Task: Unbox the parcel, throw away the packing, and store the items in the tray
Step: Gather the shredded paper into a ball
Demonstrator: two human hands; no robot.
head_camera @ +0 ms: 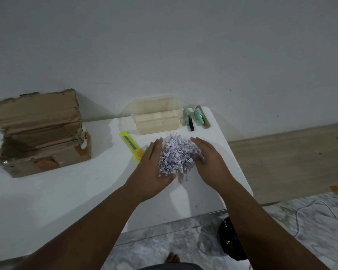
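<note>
A heap of shredded white and purple paper packing [176, 152] lies on the white table [67, 191]. My left hand [152, 168] and my right hand [209, 158] press against the heap from either side, fingers together, cupping it between the palms. The torn cardboard parcel [39, 133] stands with its flap up at the table's left. A clear plastic tray [157, 117] sits at the back by the wall. Right of the tray lie two mint-green items [198, 115] and a black pen-like one [191, 123].
A yellow utility knife [131, 146] lies just left of my left hand. The table's right edge is close to my right hand. Below it on the marble floor sit a black bag [231, 240] and a white cable [310, 209]. My bare foot [172, 258] shows at the bottom.
</note>
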